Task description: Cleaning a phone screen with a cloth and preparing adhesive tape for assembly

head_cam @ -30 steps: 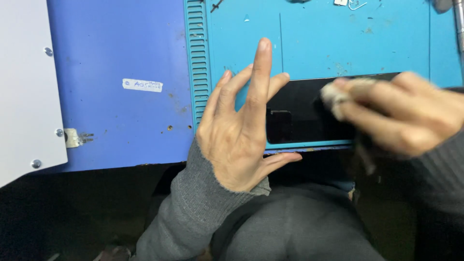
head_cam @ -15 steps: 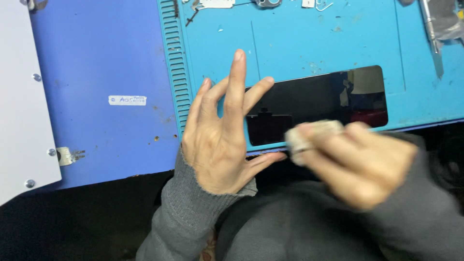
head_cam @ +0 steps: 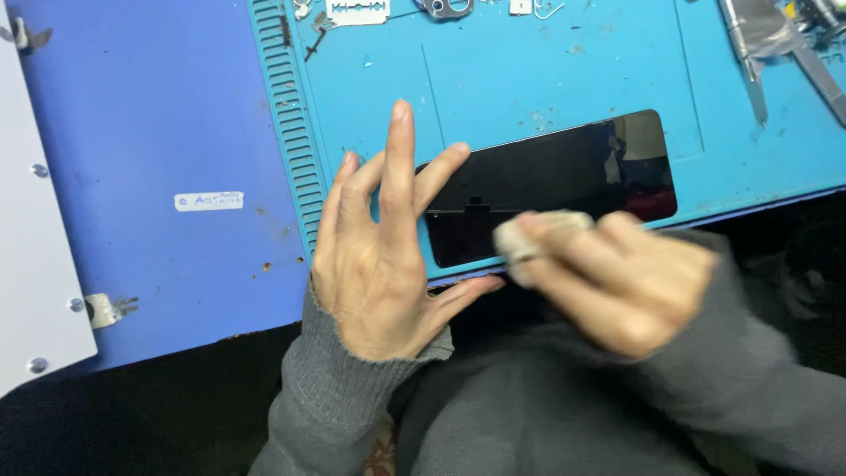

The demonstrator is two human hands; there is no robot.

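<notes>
Black phone screen (head_cam: pixel 551 181) lying flat on teal work mat (head_cam: pixel 546 79), close to mat's near edge. Long axis running left-right across mat, slightly tilted: right end farther from person, left end nearer. Glossy face up, reflections visible at right end.

Left hand (head_cam: pixel 379 256) at screen's left end, palm down, fingers spread apart and extended, not gripping anything; index fingertip resting on screen's upper-left corner, thumb along mat's near edge just below screen. Middle finger pointing away over mat beyond screen.

Right hand (head_cam: pixel 617 273) over screen's lower middle, motion-blurred, fingers pinched together around small pale wad of cloth (head_cam: pixel 538 234), wad pressed against screen's near edge.

Grey knit sleeves on both arms.

Blue counter (head_cam: pixel 159 132) left of mat, small white label (head_cam: pixel 208 201) well left of screen. White panel (head_cam: pixel 31 264) with screws at far left. Razor blade (head_cam: pixel 357 11) and small metal parts along mat's far edge, well beyond screen. Metal tools (head_cam: pixel 749 53) at mat's far right corner, beyond screen's right end.
</notes>
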